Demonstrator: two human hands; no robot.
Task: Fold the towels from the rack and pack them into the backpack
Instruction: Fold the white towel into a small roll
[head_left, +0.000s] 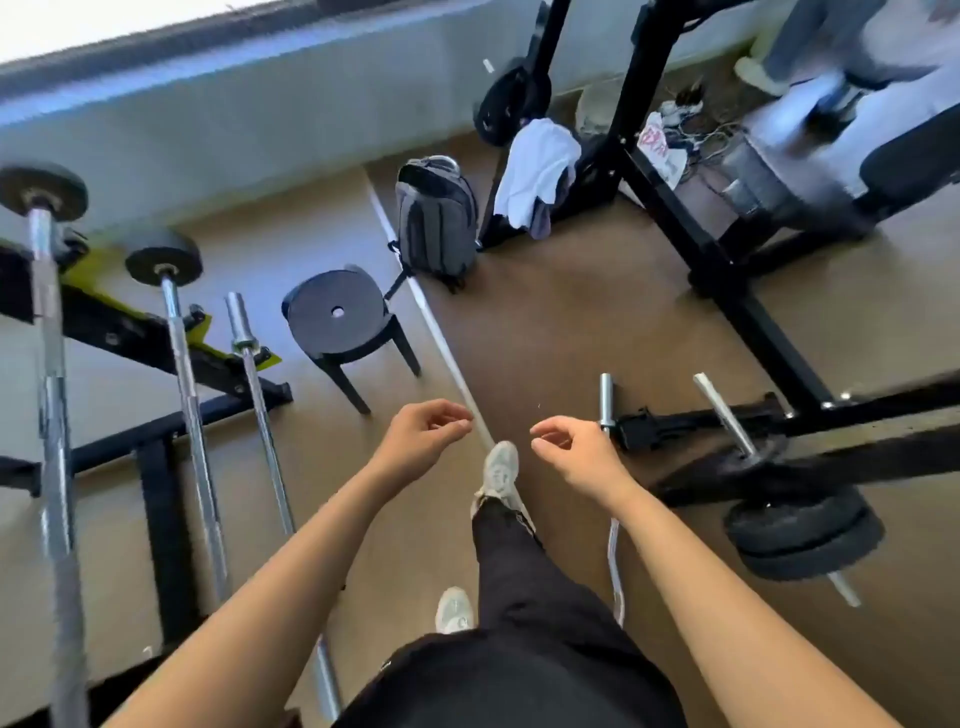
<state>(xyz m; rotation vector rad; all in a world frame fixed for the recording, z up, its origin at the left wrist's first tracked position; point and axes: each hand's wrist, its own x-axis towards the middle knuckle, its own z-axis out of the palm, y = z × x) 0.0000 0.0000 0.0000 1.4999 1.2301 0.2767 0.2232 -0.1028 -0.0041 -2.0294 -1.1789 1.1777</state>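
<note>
The grey backpack (436, 223) stands upright on the floor, top toward the wall, just beside the black rack (641, 104). A crumpled white towel (537, 166) hangs lengthwise down the rack's frame. The left hand (423, 434) and right hand (576, 449) hover out front, fingers loosely curled, holding nothing.

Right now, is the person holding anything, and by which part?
Nothing is held. The left hand and right hand are loosely curled and empty; the towels hang on the rack.
</note>
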